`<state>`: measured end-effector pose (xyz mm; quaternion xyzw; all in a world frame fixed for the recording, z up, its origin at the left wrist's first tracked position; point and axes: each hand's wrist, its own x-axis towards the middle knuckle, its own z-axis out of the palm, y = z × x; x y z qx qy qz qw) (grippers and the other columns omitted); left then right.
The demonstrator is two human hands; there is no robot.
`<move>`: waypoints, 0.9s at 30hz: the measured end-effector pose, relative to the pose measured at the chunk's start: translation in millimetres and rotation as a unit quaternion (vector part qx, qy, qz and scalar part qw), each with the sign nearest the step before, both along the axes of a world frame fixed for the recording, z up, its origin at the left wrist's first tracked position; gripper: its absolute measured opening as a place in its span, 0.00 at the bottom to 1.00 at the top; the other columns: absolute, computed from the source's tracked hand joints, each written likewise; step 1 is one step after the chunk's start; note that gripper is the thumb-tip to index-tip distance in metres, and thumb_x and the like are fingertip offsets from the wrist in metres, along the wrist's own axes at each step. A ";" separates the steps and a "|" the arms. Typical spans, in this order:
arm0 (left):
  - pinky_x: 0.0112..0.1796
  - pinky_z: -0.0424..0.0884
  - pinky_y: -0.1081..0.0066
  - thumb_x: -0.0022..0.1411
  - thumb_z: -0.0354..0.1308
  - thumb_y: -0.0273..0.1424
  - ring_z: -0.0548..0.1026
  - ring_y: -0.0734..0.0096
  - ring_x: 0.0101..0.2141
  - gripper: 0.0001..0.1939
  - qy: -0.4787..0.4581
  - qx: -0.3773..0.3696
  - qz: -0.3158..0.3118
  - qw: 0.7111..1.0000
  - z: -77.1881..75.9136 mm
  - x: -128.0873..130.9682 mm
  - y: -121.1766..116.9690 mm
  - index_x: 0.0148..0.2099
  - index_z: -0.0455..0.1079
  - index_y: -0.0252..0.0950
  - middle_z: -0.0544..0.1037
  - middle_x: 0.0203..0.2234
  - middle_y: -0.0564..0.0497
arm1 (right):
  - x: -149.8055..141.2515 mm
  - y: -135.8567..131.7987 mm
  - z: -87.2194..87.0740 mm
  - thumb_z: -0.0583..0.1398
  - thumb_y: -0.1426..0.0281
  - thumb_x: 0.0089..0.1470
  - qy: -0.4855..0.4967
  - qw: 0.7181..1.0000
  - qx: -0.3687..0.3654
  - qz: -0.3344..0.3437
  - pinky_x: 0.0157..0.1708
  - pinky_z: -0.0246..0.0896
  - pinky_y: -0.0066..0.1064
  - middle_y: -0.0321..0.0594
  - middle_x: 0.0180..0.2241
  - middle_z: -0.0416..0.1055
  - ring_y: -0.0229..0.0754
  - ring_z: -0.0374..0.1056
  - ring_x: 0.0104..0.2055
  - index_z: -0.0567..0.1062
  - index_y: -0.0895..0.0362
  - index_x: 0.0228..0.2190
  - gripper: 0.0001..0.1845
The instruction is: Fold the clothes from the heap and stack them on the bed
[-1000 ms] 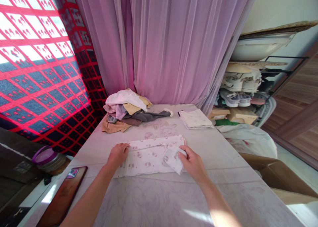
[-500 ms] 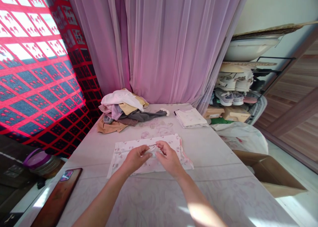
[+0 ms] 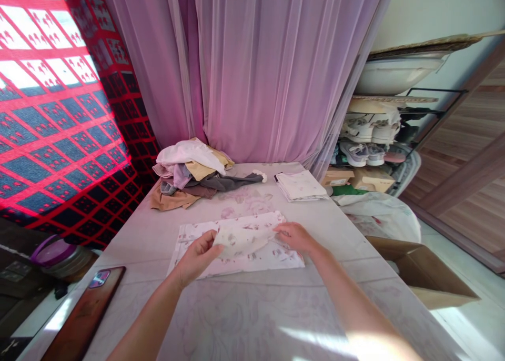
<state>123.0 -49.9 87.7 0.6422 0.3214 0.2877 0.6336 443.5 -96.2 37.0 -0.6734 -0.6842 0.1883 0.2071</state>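
A white garment point(image 3: 260, 261) with a small reddish-brown print lies spread flat as a rough rectangle in front of me. Over its middle, a narrow strip of matching printed cloth point(image 3: 242, 241) is stretched between my hands; I cannot tell whether it is a sleeve or another part. My left hand point(image 3: 200, 256) pinches the strip's left end between thumb and fingers. At the opposite end, the fingers of my right hand point(image 3: 296, 237) are closed on the cloth near the garment's right edge. The right fingertips are partly hidden.
Crumpled clothes point(image 3: 189, 166) are heaped at the back left of the table point(image 3: 236, 319). Folded printed cloth point(image 3: 302, 186) lies at the back right. A phone point(image 3: 84, 313) rests along the left edge. Beyond the right edge are an open cardboard box point(image 3: 430, 271) and a shoe rack point(image 3: 426, 111).
My hands, close together over the garment's middle before, have moved apart to left and right. The bunched cloth between them is now drawn out into a strip.
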 end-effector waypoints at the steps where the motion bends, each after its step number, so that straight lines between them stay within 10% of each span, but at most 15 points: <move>1: 0.31 0.64 0.75 0.52 0.61 0.46 0.67 0.76 0.27 0.19 -0.003 -0.010 0.018 1.000 2.7 1.0 0.8 0.33 0.62 0.37 0.69 0.26 0.56 | 2.5 3.3 2.3 0.54 0.68 0.54 0.005 1.000 -0.006 -0.003 0.42 0.61 0.32 0.37 0.37 0.78 0.42 0.71 0.39 0.79 0.53 0.34 0.14; 12: 0.32 0.74 0.69 0.48 0.60 0.52 0.76 0.70 0.30 0.25 0.031 -0.014 0.204 0.978 11.6 13.5 39.8 0.39 0.64 0.37 0.76 0.28 0.55 | 3.2 49.9 14.0 0.52 0.64 0.56 0.000 0.999 0.008 -0.039 0.35 0.57 0.28 0.36 0.28 0.74 0.39 0.67 0.32 0.76 0.54 0.28 0.14; 27: 0.27 0.61 0.77 0.55 0.60 0.46 0.63 0.79 0.25 0.18 -0.064 0.063 -0.050 0.995 64.6 84.3 -4.1 0.35 0.63 0.37 0.67 0.26 0.57 | 16.9 7.3 22.3 0.58 0.70 0.45 0.183 0.981 -0.010 -0.062 0.45 0.63 0.35 0.40 0.43 0.75 0.45 0.69 0.45 0.75 0.54 0.43 0.20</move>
